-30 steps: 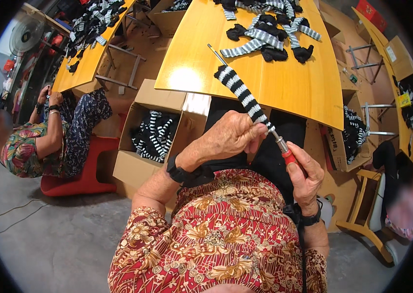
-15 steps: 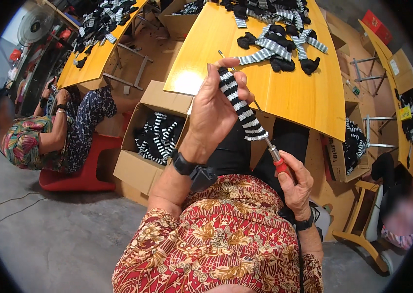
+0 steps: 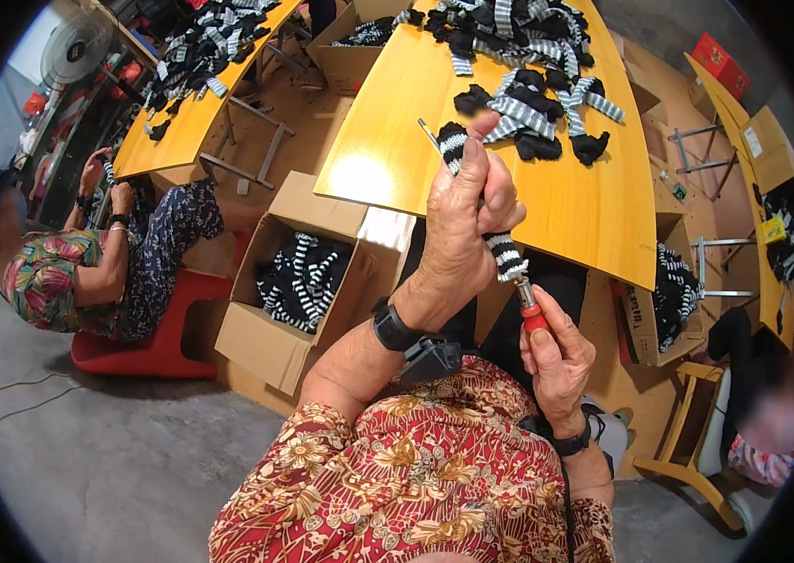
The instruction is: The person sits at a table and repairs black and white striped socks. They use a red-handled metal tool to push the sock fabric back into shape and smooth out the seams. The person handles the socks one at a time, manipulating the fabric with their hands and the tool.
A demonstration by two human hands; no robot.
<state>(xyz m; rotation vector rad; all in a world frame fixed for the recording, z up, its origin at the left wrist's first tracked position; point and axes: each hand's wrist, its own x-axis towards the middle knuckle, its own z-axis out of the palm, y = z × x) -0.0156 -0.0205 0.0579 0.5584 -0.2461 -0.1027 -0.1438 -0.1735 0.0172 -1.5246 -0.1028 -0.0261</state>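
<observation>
My left hand is closed round the middle of a black-and-white striped knit tube, sock-like in shape. Its dark upper end bunches above my thumb side, and its white lower edge shows below my fist. In the fingers of my right hand is a red-handled tool with a metal collar and a long thin rod. The rod runs up from the collar into the tube; its tip shows beyond the upper end. My left fingers hide the tube's middle.
Ahead is a yellow table bearing a heap of striped and black knit pieces. An open cardboard box of striped pieces stands at left, another box at right. A co-worker sits at left on a red chair; another person sits at far right.
My left hand has gone from holding the tube stretched out with loose fingers to gripping round it. The tube now looks bunched along the rod, with the rod's tip past its upper end.
</observation>
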